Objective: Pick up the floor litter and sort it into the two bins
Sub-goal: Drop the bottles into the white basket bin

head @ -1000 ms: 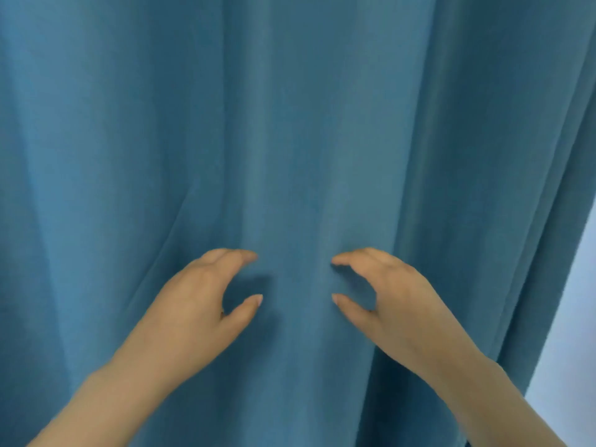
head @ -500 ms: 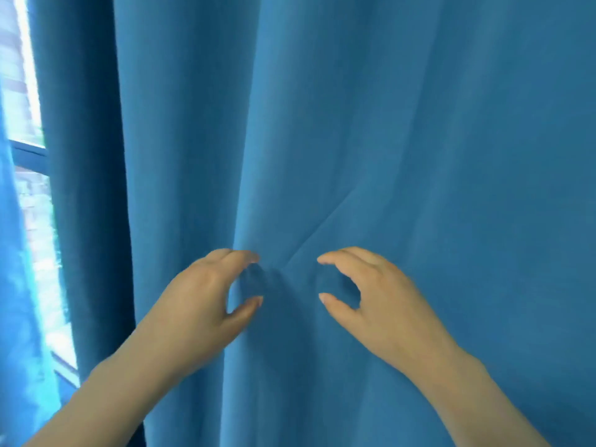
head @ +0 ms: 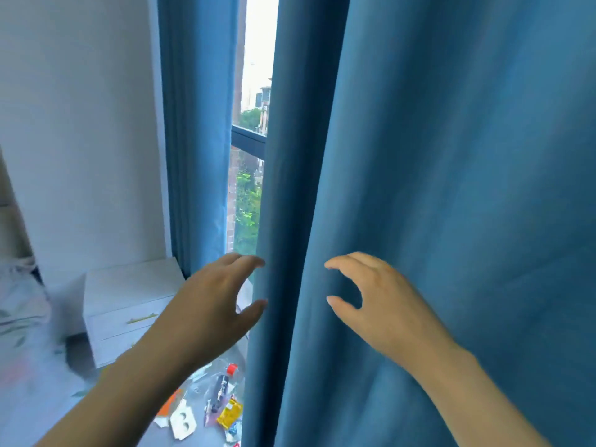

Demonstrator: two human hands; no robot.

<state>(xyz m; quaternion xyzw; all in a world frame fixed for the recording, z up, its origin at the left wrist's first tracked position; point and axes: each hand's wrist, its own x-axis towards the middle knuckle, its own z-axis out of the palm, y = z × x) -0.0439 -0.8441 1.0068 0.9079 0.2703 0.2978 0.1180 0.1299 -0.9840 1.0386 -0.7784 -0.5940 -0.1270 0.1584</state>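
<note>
Litter (head: 209,404) lies scattered on the grey floor at the near bottom of the view, just left of the hem of the big curtain and below the left forearm.

The large blue curtain panel (head: 451,156) fills the right half of the scene, hanging in long folds. A narrower blue curtain panel (head: 196,124) hangs further left, and between the two shows a strip of window (head: 250,188) with a dark frame bar, trees and buildings outside. A white wall (head: 80,124) takes the far left. Against it stands a white bedside cabinet (head: 129,301) with drawers, and pale bedding (head: 19,301) lies at the left edge.

The left hand (head: 213,304) is raised at the edge of the large curtain, fingers curved and thumb spread, gripping nothing; whether its fingertips touch the cloth cannot be told. The right hand (head: 374,301) hovers before the curtain, fingers loosely curved, thumb apart from them, holding nothing.

Among the litter are a clear plastic bottle (head: 222,387) with a red cap, a white card piece (head: 183,421) with two holes, an orange scrap (head: 169,406) and a yellow wrapper (head: 229,412).
</note>
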